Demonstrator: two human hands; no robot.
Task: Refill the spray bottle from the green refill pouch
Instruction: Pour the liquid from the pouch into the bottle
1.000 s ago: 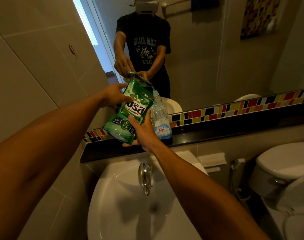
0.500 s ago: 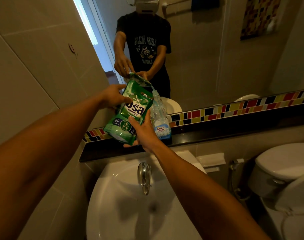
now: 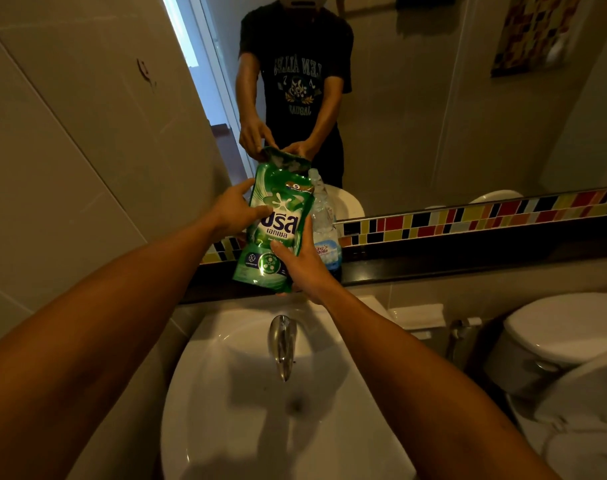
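Note:
The green refill pouch [image 3: 278,220] is held nearly upright above the dark ledge, its top leaning slightly toward the bottle. My left hand [image 3: 234,211] grips its upper left side. My right hand [image 3: 304,263] grips its lower right edge and bottom. Right behind the pouch stands the clear spray bottle [image 3: 324,223] with a blue label, on the ledge; its neck is uncovered and no spray head shows on it. The pouch hides the bottle's left side.
A black ledge [image 3: 468,258] with a multicoloured tile strip runs under the mirror. Below is a white sink [image 3: 226,410] with a chrome tap [image 3: 282,344]. A white toilet [image 3: 565,330] stands on the right. A tiled wall is on the left.
The pouch has swung from a tilt over the bottle's neck back to nearly upright. Both hands kept their grip on it. The bottle has not moved.

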